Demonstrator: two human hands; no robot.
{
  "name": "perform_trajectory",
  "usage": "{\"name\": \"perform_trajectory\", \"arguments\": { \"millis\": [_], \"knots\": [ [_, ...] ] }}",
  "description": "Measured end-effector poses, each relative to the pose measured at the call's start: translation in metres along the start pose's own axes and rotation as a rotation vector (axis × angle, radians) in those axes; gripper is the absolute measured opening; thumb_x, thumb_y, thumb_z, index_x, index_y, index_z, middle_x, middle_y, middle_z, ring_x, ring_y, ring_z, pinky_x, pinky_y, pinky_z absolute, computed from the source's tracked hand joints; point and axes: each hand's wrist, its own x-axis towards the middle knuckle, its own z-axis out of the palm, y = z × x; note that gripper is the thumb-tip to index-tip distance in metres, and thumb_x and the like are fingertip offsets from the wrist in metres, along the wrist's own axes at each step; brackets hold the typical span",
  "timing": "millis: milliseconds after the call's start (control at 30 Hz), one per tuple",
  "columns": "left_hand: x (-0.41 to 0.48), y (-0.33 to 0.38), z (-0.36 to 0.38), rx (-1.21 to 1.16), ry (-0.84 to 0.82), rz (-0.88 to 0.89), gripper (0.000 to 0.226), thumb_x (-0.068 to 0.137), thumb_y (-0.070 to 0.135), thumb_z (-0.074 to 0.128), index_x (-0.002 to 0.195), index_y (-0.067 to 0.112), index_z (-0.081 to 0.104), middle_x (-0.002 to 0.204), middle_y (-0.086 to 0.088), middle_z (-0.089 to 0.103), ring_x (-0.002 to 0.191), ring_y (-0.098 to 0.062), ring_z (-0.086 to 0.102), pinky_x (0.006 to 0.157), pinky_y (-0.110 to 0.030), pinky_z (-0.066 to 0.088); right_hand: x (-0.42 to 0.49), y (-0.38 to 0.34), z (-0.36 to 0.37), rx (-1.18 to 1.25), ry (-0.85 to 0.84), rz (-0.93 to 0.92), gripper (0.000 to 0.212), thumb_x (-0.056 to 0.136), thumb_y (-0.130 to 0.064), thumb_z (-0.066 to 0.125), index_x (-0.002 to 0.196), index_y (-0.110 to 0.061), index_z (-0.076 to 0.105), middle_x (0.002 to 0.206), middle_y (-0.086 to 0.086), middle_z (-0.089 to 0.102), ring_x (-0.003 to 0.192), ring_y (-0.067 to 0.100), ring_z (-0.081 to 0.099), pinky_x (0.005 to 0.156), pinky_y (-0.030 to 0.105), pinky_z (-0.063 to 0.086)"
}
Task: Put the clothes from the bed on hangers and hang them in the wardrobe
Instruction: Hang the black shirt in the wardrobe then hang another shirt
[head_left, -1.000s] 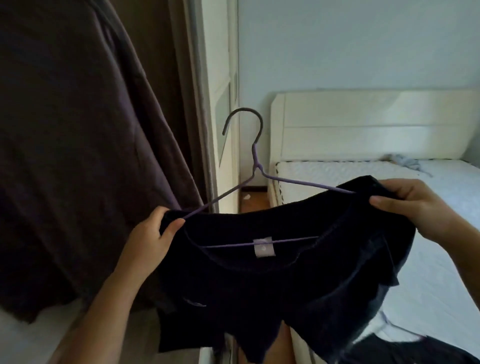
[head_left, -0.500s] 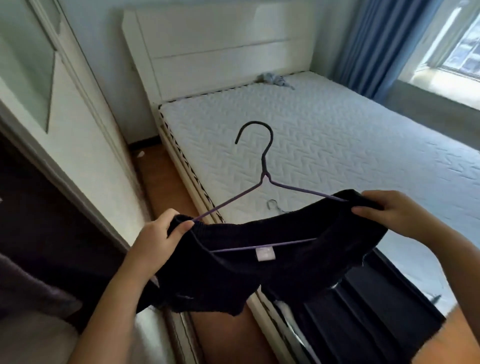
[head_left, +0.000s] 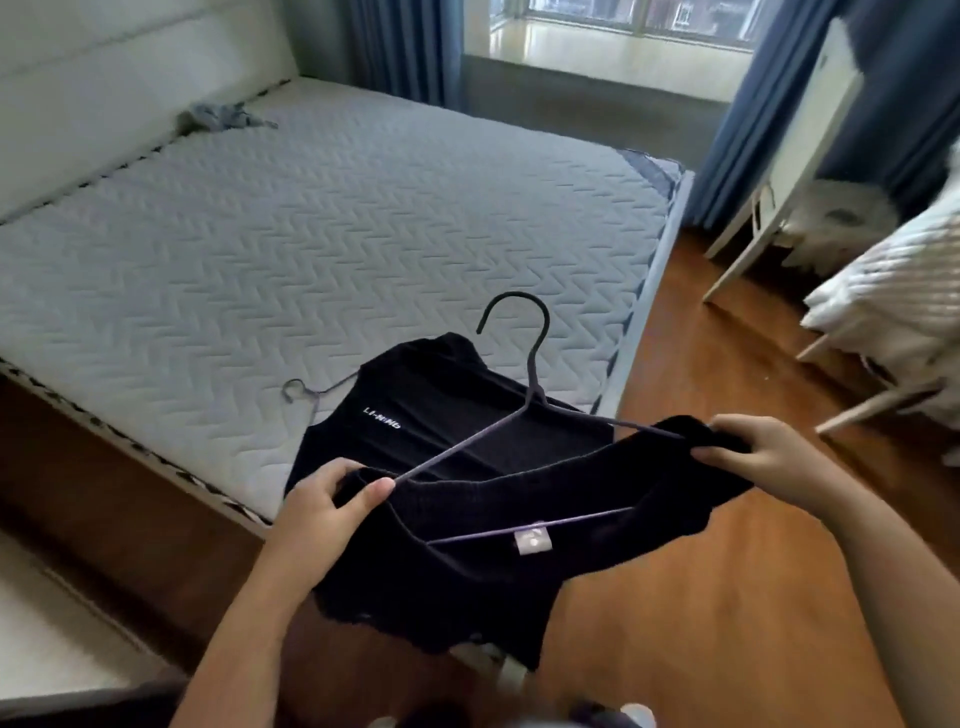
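Legibly, black shirt (head_left: 415, 379) reads LI-NING

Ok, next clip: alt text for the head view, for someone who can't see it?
The left hand and right hand hold a dark garment spread on a wire hanger. Behind it, a black shirt lies on the bed with a second hanger poking out.

Black top (head_left: 467, 582) draped on a purple hanger (head_left: 531, 400), hook up; another black shirt (head_left: 441, 415) flat on the bed (head_left: 260, 234) beside a spare hanger (head_left: 311, 396).
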Motion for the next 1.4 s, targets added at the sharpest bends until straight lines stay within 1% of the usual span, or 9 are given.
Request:
{"name": "perform_trajectory", "arguments": {
  "millis": [67, 233, 400, 500, 700, 833, 1000, 1167, 1400],
  "knots": [
    [0.001, 0.029, 0.048, 0.034, -0.036, 0.047, 0.009, 0.079, 0.031, 0.067, 0.074, 0.025, 0.062, 0.072, 0.006, 0.067, 0.071, -0.003, 0.060, 0.064, -0.016, 0.043, -0.016, 0.050, -0.028, 0.028, 0.036, 0.064, 0.014, 0.083, -0.021, 0.065, 0.072, -0.013, 0.063, 0.069, 0.005, 0.062, 0.063, 0.015, 0.054, 0.059, 0.028, 0.037],
    [0.004, 0.102, 0.180, 0.074, -0.183, 0.117, 0.008, 0.079, 0.027, 0.067, 0.073, 0.025, 0.062, 0.084, 0.016, 0.065, 0.070, -0.008, 0.061, 0.066, -0.015, 0.044, -0.063, 0.177, -0.093, 0.136, 0.115, 0.230, 0.014, 0.083, -0.022, 0.065, 0.072, -0.013, 0.063, 0.070, 0.005, 0.063, 0.069, 0.020, 0.057, 0.062, 0.031, 0.040],
    [0.004, 0.171, 0.296, 0.134, -0.377, 0.155, 0.008, 0.080, 0.029, 0.067, 0.077, 0.022, 0.063, 0.071, 0.000, 0.067, 0.072, -0.014, 0.062, 0.066, -0.024, 0.046, -0.126, 0.279, -0.142, 0.241, 0.237, 0.455, 0.016, 0.082, -0.023, 0.065, 0.072, -0.010, 0.062, 0.075, 0.011, 0.065, 0.074, 0.025, 0.062, 0.068, 0.039, 0.047],
    [0.002, 0.211, 0.348, 0.197, -0.499, 0.226, 0.007, 0.081, 0.031, 0.066, 0.082, 0.024, 0.063, 0.074, 0.001, 0.066, 0.072, -0.013, 0.061, 0.062, -0.023, 0.045, -0.154, 0.320, -0.169, 0.309, 0.371, 0.550, 0.015, 0.081, -0.019, 0.067, 0.071, -0.009, 0.061, 0.070, 0.008, 0.061, 0.071, 0.024, 0.057, 0.064, 0.035, 0.042],
    [0.017, 0.258, 0.394, 0.275, -0.611, 0.294, 0.004, 0.083, 0.029, 0.063, 0.083, 0.030, 0.059, 0.081, 0.003, 0.066, 0.078, -0.011, 0.062, 0.064, -0.022, 0.047, -0.157, 0.359, -0.204, 0.317, 0.532, 0.619, 0.014, 0.078, -0.025, 0.070, 0.070, -0.024, 0.059, 0.074, 0.002, 0.062, 0.073, 0.020, 0.057, 0.059, 0.028, 0.042],
    [0.044, 0.273, 0.398, 0.263, -0.577, 0.262, 0.011, 0.082, 0.023, 0.065, 0.079, 0.030, 0.058, 0.078, 0.004, 0.067, 0.072, -0.007, 0.061, 0.055, -0.011, 0.045, -0.123, 0.362, -0.220, 0.326, 0.561, 0.592, 0.017, 0.077, -0.027, 0.071, 0.067, -0.025, 0.057, 0.070, -0.002, 0.061, 0.067, 0.013, 0.055, 0.057, 0.024, 0.041],
    [0.096, 0.280, 0.404, 0.256, -0.571, 0.174, 0.020, 0.082, 0.021, 0.065, 0.072, 0.034, 0.053, 0.077, 0.009, 0.062, 0.074, -0.005, 0.057, 0.062, -0.017, 0.040, -0.048, 0.364, -0.242, 0.306, 0.501, 0.566, 0.018, 0.078, -0.028, 0.071, 0.067, -0.024, 0.057, 0.070, -0.004, 0.059, 0.067, 0.010, 0.054, 0.055, 0.024, 0.039],
    [0.168, 0.281, 0.414, 0.246, -0.543, 0.058, 0.014, 0.084, 0.024, 0.063, 0.072, 0.029, 0.060, 0.074, 0.005, 0.067, 0.072, -0.008, 0.061, 0.058, -0.021, 0.041, 0.052, 0.365, -0.268, 0.209, 0.384, 0.530, 0.016, 0.079, -0.029, 0.070, 0.078, -0.016, 0.061, 0.074, -0.002, 0.061, 0.070, 0.012, 0.055, 0.054, 0.021, 0.037],
    [0.237, 0.255, 0.395, 0.145, -0.336, -0.135, 0.015, 0.082, 0.031, 0.064, 0.086, 0.017, 0.068, 0.086, -0.003, 0.070, 0.084, -0.019, 0.064, 0.084, -0.041, 0.049, 0.229, 0.336, -0.307, 0.050, 0.141, 0.342, 0.019, 0.078, -0.033, 0.069, 0.085, -0.016, 0.062, 0.085, 0.002, 0.064, 0.084, 0.020, 0.058, 0.061, 0.024, 0.042]
  ]
}}
